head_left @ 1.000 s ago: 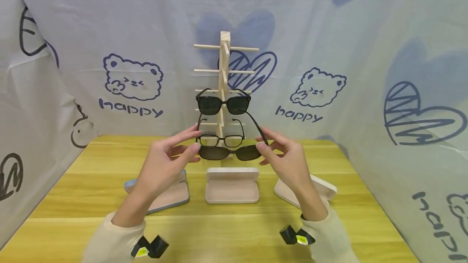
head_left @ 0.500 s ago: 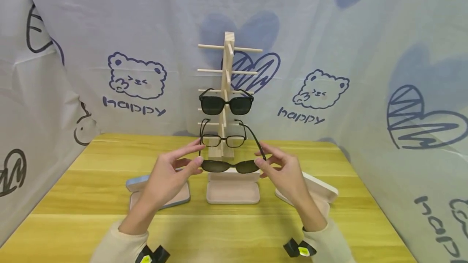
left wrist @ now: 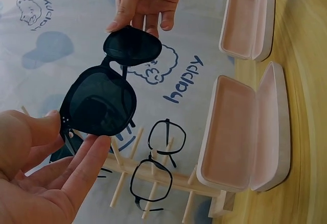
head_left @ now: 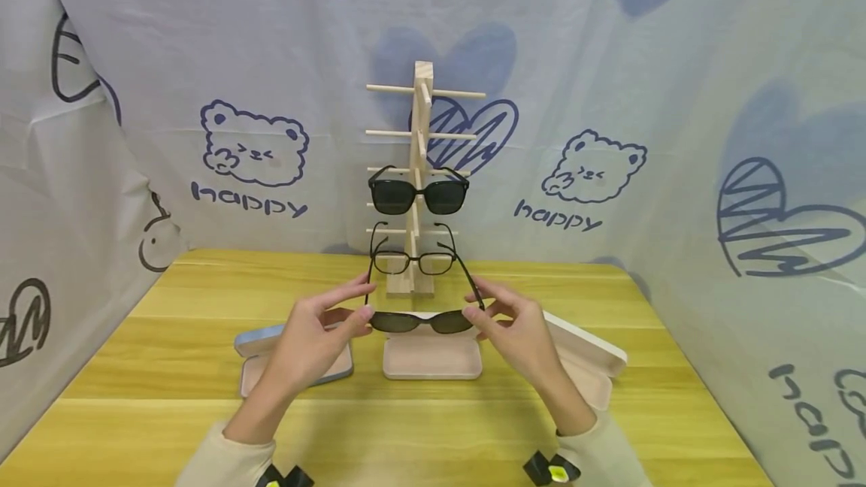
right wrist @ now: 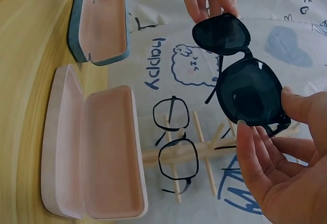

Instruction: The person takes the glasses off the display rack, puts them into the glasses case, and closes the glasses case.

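Observation:
Dark-lensed sunglasses [head_left: 395, 322] hang between both hands in the head view, temples unfolded and pointing away toward the rack. The left hand [head_left: 321, 329] pinches them at the left hinge corner, and the right hand [head_left: 507, 325] pinches the opposite corner. In the left wrist view the sunglasses [left wrist: 99, 101] show black rims, with the left thumb and fingers at one end. The right wrist view has the right fingers on the other end of the sunglasses [right wrist: 250, 91]. Just below them stands an open white glasses case [head_left: 433, 359] with a pink lining.
A wooden rack [head_left: 422, 119] with several pegs stands behind, bearing black sunglasses [head_left: 419, 196] and, lower, clear black-framed eyeglasses [head_left: 414, 263]. An open blue case [head_left: 260, 338] lies left, partly behind the left arm. Another open white case [head_left: 588, 344] lies right, partly behind the right arm.
Both hands have lowered the sunglasses and drawn them away from the rack, past the eyeglasses, to just above the middle case. The grip at both corners stays the same.

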Motion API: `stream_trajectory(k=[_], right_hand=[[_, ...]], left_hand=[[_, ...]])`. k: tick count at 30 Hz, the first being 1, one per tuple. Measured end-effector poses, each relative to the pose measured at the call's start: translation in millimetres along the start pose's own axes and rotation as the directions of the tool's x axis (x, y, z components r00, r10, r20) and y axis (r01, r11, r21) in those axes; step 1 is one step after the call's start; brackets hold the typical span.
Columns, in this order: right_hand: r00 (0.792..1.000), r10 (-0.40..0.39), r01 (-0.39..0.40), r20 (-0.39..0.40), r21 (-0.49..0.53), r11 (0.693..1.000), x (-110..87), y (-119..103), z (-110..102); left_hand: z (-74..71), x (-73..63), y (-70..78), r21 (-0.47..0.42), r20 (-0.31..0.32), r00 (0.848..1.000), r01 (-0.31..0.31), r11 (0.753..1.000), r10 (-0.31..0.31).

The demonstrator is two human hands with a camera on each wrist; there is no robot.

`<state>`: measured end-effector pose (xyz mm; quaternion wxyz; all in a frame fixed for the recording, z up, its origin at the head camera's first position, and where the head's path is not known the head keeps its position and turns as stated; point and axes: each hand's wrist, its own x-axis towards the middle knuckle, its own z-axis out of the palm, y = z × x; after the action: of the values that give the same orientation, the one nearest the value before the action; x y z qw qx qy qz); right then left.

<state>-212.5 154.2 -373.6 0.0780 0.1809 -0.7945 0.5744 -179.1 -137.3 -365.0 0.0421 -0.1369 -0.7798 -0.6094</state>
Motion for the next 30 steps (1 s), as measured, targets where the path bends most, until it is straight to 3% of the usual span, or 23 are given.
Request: stream_trajectory(k=[9, 16, 30], right_hand=[[1.000, 0.002, -0.002, 0.004, 0.010, 1.000, -3.5, 4.3, 4.1], [0.999, -0.035, 0.035, 0.021, -0.006, 0.999, -4.4, 6.2, 6.7], [0.998, -0.050, 0.051, 0.024, -0.054, 0.997, -5.9, 7.6, 7.9]], left_hand=[[1.6, -2.1, -6.1, 0.020, -0.006, 1.000, -0.006, 1.000, 0.006], [1.0, 0.8, -9.2, 0.068, -0.020, 0.999, -0.048, 0.996, 0.050], [2.0, 2.8, -9.9, 0.062, -0.016, 0.999, -0.029, 0.998, 0.030]])
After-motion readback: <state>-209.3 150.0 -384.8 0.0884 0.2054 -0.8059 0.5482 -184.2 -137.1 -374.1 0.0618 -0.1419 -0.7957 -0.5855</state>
